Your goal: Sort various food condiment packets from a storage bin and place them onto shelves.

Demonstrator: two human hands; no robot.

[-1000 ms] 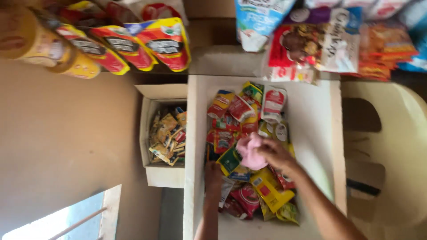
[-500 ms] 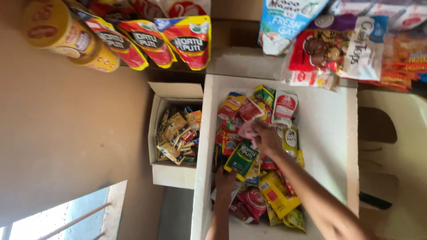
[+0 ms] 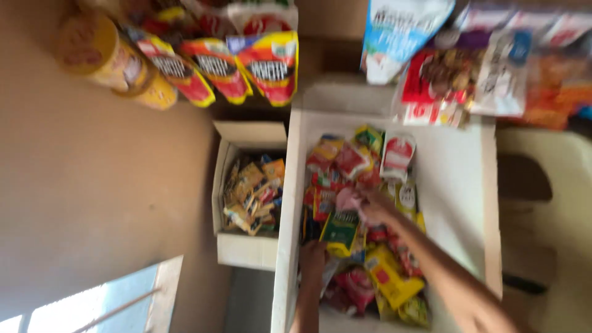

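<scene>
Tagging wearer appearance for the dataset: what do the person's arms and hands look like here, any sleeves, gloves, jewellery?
Both forearms are bare: no sleeves in view. The left hand and right hand show no gloves. Motion blur makes rings or a watch impossible to rule out; none is discernible.

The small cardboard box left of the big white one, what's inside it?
The small cardboard box holds a loose heap of small sachets, mostly yellow, brown and red. Blur hides their details, and whatever lies beneath the top layer is covered.
</scene>
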